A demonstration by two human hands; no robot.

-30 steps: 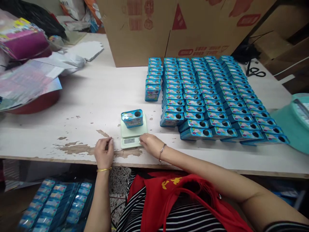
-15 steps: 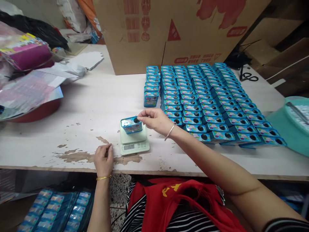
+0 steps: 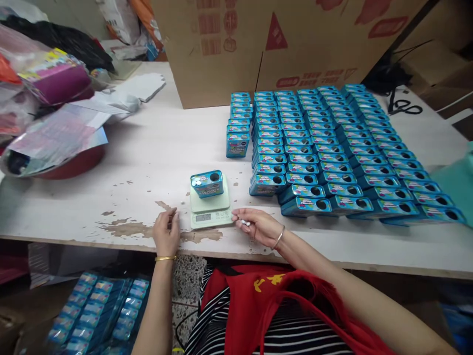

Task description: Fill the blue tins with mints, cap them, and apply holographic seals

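Note:
A blue tin [image 3: 207, 185] with a round dark hole in its lid stands on a pale green digital scale [image 3: 218, 206]. Some small white tablets lie on the lid's left end. My right hand [image 3: 258, 227] is just right of the scale's display, its fingers closed round a few small white tablets [image 3: 243, 223]. To the left of the scale, my left hand [image 3: 166, 230] rests on the table near its front edge. Its fingers are loosely curled, and I see nothing in them.
Rows of blue tins [image 3: 318, 148] fill the table's right side, before a large cardboard box [image 3: 221, 74]. Black scissors [image 3: 406, 107] and a turquoise basin [image 3: 456, 172] are at the right. A red basin [image 3: 81, 162] heaped with packaging stands left. Packed tins [image 3: 88, 308] lie below the table.
My right hand has moved from the tin's lid down to the right of the scale, and white tablets now show in its fingers. The tin stays on the scale. The view has shifted slightly.

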